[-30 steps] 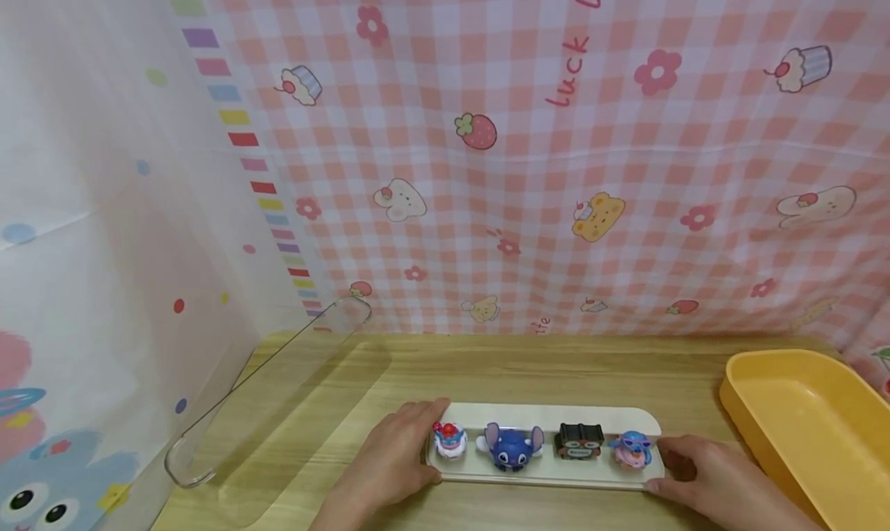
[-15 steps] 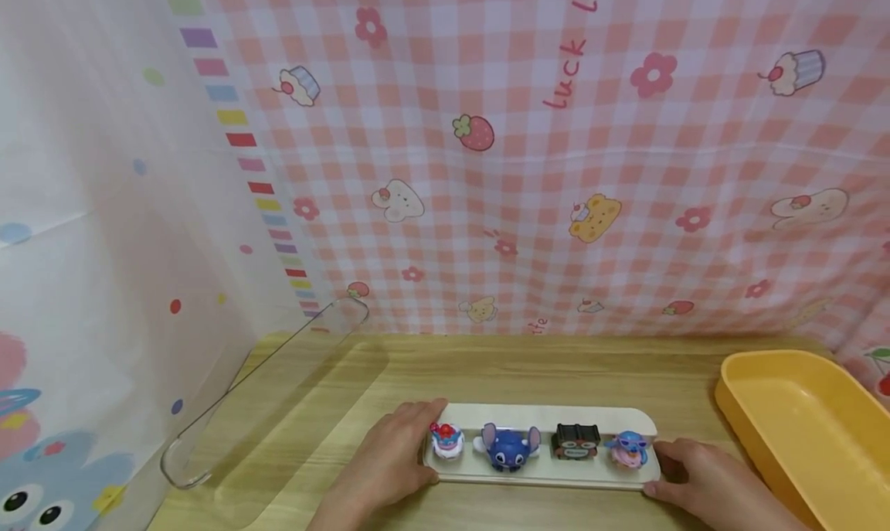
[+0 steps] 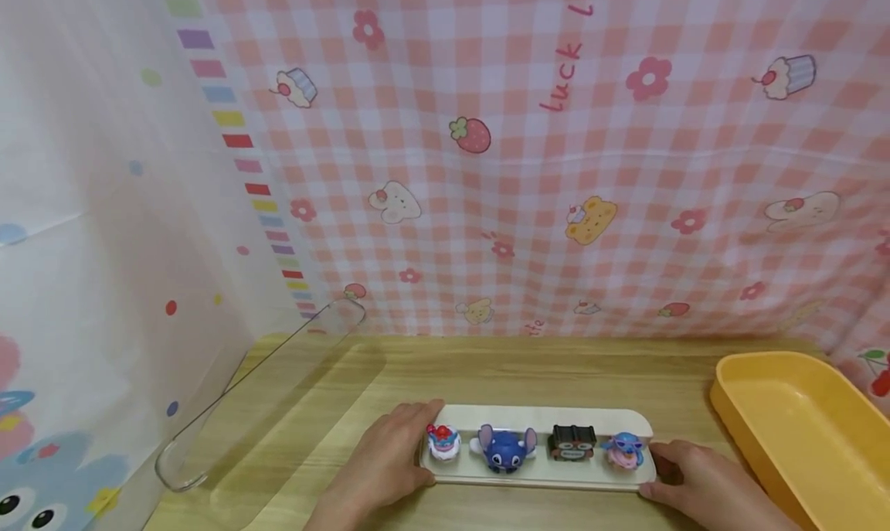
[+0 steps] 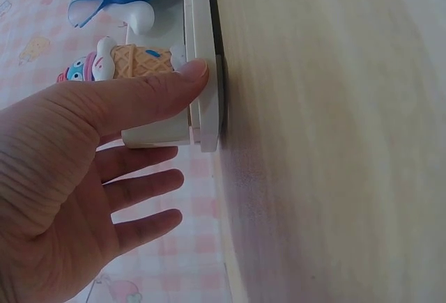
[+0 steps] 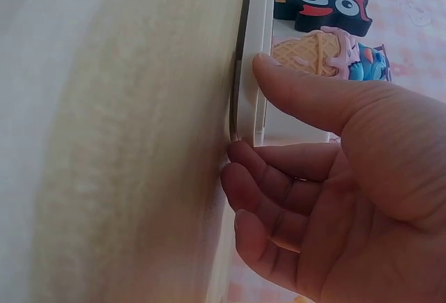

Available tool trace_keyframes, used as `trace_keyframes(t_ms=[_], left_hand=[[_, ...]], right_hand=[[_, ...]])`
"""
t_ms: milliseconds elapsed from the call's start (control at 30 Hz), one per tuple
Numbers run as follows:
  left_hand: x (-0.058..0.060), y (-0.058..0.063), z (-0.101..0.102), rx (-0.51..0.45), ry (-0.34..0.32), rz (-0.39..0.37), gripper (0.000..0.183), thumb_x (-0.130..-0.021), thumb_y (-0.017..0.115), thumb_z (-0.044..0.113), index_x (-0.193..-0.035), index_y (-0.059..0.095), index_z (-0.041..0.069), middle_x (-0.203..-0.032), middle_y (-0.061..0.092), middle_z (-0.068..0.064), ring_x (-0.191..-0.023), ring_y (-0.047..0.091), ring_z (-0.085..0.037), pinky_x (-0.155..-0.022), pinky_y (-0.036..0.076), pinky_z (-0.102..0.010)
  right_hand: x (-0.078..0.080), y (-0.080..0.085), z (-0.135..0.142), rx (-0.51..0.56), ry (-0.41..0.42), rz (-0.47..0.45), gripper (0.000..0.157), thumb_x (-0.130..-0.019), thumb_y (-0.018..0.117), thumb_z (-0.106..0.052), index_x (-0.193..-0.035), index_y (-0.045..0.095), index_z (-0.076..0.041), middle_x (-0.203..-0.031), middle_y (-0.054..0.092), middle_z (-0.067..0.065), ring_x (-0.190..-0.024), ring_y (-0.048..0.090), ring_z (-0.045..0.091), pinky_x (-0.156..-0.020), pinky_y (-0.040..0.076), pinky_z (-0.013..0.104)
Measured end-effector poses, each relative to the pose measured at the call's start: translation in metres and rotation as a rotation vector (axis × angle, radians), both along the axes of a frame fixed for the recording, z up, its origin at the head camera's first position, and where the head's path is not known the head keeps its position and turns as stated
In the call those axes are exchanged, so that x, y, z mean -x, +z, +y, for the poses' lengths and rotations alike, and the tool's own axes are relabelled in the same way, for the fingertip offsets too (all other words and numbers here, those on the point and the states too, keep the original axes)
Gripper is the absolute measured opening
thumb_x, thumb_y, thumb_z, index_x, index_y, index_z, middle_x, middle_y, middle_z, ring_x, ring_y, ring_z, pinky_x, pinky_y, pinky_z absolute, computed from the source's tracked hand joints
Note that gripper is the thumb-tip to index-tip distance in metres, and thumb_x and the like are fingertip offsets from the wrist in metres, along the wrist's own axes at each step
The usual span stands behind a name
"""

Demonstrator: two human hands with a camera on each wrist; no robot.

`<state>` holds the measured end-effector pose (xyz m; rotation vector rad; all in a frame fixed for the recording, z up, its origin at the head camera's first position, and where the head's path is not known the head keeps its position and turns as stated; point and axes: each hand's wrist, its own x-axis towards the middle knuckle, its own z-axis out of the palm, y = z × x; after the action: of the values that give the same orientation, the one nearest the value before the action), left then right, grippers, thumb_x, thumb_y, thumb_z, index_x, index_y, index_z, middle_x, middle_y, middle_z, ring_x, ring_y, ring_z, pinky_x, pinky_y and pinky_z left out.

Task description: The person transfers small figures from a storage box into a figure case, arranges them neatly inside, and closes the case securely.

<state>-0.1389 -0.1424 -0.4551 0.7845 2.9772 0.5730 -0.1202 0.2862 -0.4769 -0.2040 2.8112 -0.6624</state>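
A long white display stand (image 3: 542, 417) lies crosswise before me, bearing a row of small figurines. From left come a cherry-topped figure in a waffle cone (image 4: 143, 60), a blue big-eared Stitch figurine (image 3: 506, 450), a black owl (image 5: 341, 0) marked "Seven", and a blue figure with glasses (image 3: 623, 451) on a pink-dripped cone. My left hand (image 3: 382, 457) grips the stand's left end, thumb on the front edge and index finger behind; its other fingers are spread off it. At the opposite end my right hand (image 3: 709, 481) pinches the stand, thumb in front, other fingers bent by the corner.
A clear plastic cover (image 3: 260, 415) stands on its side at the left, slanting across the wooden table (image 3: 556, 361). To the right is a deep yellow tray (image 3: 799, 407), close to my right hand. A pink checked cloth (image 3: 528, 168) hangs behind.
The whole head view has shifted slightly, so everything appears a little farther left. Both hands keep the same hold on the stand, and the figurines stay in place.
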Motion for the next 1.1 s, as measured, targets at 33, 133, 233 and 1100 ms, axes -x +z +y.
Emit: trace_keyframes(t_ms=[33,133,233,1100], left_hand=[[0.001,0.0,0.0,0.002,0.0,0.0,0.095,-0.07,0.098,0.019,-0.152,0.052,0.005,-0.143,0.063,-0.01,-0.132,0.057,-0.028,-0.109,0.048,-0.052],[0.002,0.0,0.0,0.006,-0.001,-0.009,0.095,-0.071,0.098,0.019,-0.152,0.051,0.005,-0.144,0.062,-0.009,-0.133,0.056,-0.028,-0.11,0.047,-0.052],[0.001,0.0,0.0,0.007,-0.006,-0.006,0.098,-0.07,0.098,0.019,-0.154,0.05,0.005,-0.144,0.062,-0.009,-0.133,0.056,-0.028,-0.11,0.047,-0.052],[-0.013,0.044,-0.044,0.144,0.056,0.468,0.083,-0.074,0.088,0.026,-0.147,0.055,0.004,-0.137,0.062,-0.018,-0.125,0.058,-0.039,-0.111,0.043,-0.06]], right_hand=[[0.0,0.0,0.0,0.002,-0.001,0.001,0.058,-0.082,0.088,-0.041,-0.121,0.073,0.0,-0.09,0.066,-0.006,-0.08,0.055,0.014,-0.071,0.051,0.036],[0.0,0.0,0.0,0.002,-0.011,-0.01,0.057,-0.082,0.088,-0.042,-0.12,0.073,-0.001,-0.086,0.063,-0.007,-0.078,0.053,0.014,-0.069,0.048,0.034],[0.0,0.0,-0.001,0.003,-0.019,-0.02,0.058,-0.083,0.088,-0.042,-0.12,0.073,0.0,-0.087,0.063,-0.007,-0.079,0.053,0.015,-0.069,0.049,0.035],[-0.001,0.0,-0.002,-0.013,-0.029,-0.02,0.06,-0.081,0.089,-0.041,-0.119,0.072,0.003,-0.088,0.065,-0.005,-0.079,0.054,0.016,-0.071,0.051,0.038]])
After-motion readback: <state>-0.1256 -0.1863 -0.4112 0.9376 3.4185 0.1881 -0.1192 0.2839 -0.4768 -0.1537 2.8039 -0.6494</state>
